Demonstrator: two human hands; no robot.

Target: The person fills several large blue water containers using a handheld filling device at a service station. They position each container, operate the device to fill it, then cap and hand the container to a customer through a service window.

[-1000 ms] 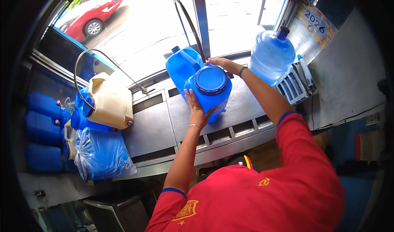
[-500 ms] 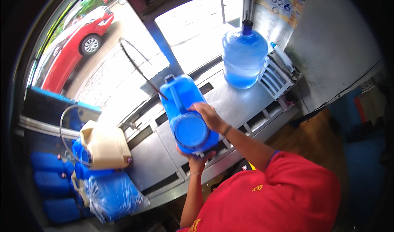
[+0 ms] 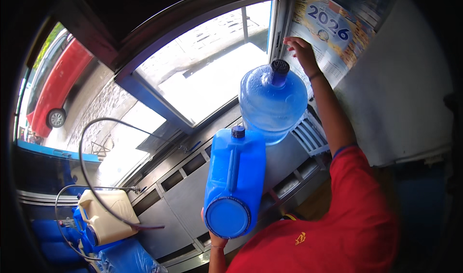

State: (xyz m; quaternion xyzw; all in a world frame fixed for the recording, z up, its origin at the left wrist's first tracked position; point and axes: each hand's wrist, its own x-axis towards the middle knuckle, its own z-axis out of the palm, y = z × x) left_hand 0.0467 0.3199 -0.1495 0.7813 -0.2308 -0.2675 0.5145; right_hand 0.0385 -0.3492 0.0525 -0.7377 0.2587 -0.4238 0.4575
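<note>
A blue rectangular water jug (image 3: 251,176) with a moulded handle, a round blue lid and a small black cap stands tilted in front of me. My left hand (image 3: 217,238) grips its near lower side, with most of the fingers hidden behind the jug. Raised and empty, my right hand (image 3: 303,56) has its fingers apart, just beyond the capped neck of a large clear-blue round water bottle (image 3: 272,101). That bottle stands on the metal counter (image 3: 181,203), right behind the jug.
A dark hose (image 3: 83,150) arches over the counter's left part, its free end near a cream jug (image 3: 113,215). Plastic-wrapped blue containers (image 3: 130,258) lie below. A white slatted rack (image 3: 308,135) sits beside the bottle; a calendar (image 3: 330,29) hangs behind.
My right hand has left the blue jug's handle and moved up and right past the round bottle. The hose end now hangs left, away from the jug. My view has shifted.
</note>
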